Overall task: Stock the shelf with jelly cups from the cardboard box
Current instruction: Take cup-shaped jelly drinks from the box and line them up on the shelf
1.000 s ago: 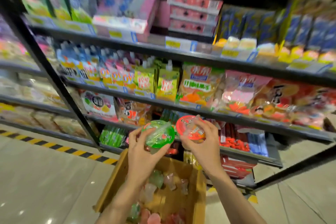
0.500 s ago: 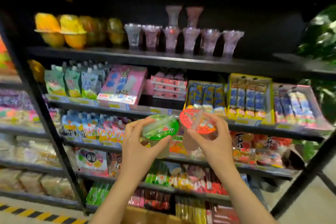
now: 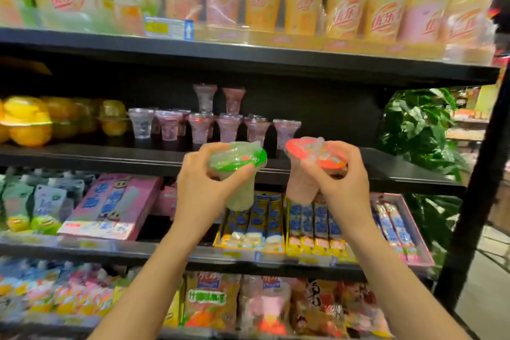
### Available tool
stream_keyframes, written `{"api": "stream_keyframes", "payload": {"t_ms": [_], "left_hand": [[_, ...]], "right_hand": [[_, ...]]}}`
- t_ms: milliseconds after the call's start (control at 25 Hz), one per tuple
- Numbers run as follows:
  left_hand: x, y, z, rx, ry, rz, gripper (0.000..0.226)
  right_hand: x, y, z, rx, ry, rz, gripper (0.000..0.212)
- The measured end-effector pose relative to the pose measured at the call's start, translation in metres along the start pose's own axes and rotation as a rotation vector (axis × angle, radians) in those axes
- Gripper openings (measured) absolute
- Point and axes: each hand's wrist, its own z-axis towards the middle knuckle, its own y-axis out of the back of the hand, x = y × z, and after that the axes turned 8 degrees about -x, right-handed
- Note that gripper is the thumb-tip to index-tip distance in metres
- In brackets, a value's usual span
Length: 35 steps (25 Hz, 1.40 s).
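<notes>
My left hand point(image 3: 205, 183) grips a jelly cup with a green lid point(image 3: 239, 163) just below its rim. My right hand point(image 3: 335, 176) grips a jelly cup with a red lid point(image 3: 309, 152) the same way. Both cups are upright, held in front of the edge of a black shelf point(image 3: 96, 156). On that shelf stand several clear jelly cups point(image 3: 229, 125), two more stacked on top of them. To the right of those cups the shelf surface point(image 3: 386, 163) is bare. The cardboard box is out of view.
Yellow fruit cups point(image 3: 27, 121) fill the left of the same shelf. Tall drink cups point(image 3: 303, 4) line the shelf above. Pink and yellow snack trays point(image 3: 116, 204) sit on the shelf below. A green plant point(image 3: 419, 130) stands beyond the rack's right post point(image 3: 477, 188).
Both hands have risen with their cups from above the cardboard box to the height of the jelly cup shelf. The view has tilted up, so the box has left the frame.
</notes>
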Motion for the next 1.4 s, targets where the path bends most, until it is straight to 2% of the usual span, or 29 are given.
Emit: {"api": "stream_keyframes", "payload": {"t_ms": [120,280,520,720,840,920,1040,1120,1200,1280,1400], "left_hand": [[-0.003,-0.039,0.025,-0.023,-0.022,0.018,0.042],[0.001,-0.087,0.055,0.013,-0.020,0.081,0.050],[0.020,-0.142,0.078,0.065,0.010,0.119,0.055],[0.032,-0.171,0.085,0.102,0.009,0.158,0.050],[0.037,-0.179,0.088,0.149,-0.022,0.153,0.052],[0.041,-0.177,0.087,0.183,-0.033,0.172,0.055],[0.045,-0.163,0.090,0.105,-0.194,0.266,0.050],[0.042,-0.154,0.094,0.080,-0.361,0.297,0.039],[0.039,-0.151,0.101,0.155,-0.487,0.341,0.035],[0.038,-0.152,0.108,0.232,-0.514,0.346,0.033],[0.041,-0.156,0.119,0.254,-0.567,0.385,0.028]], "right_hand": [[-0.014,0.010,0.042,-0.050,0.033,-0.024,0.048],[-0.041,0.017,0.087,-0.072,0.009,-0.097,0.054],[-0.081,0.015,0.123,-0.089,-0.038,-0.207,0.058],[-0.110,0.017,0.130,-0.068,-0.117,-0.257,0.049],[-0.111,0.018,0.133,-0.011,-0.097,-0.217,0.040],[-0.112,0.021,0.132,0.028,-0.094,-0.264,0.045],[-0.104,0.032,0.130,-0.022,-0.001,-0.436,0.055],[-0.095,0.038,0.130,-0.054,0.201,-0.647,0.045],[-0.088,0.039,0.131,0.001,0.332,-0.805,0.036],[-0.084,0.036,0.131,0.076,0.337,-0.842,0.032],[-0.085,0.037,0.132,0.105,0.332,-0.854,0.030]]}}
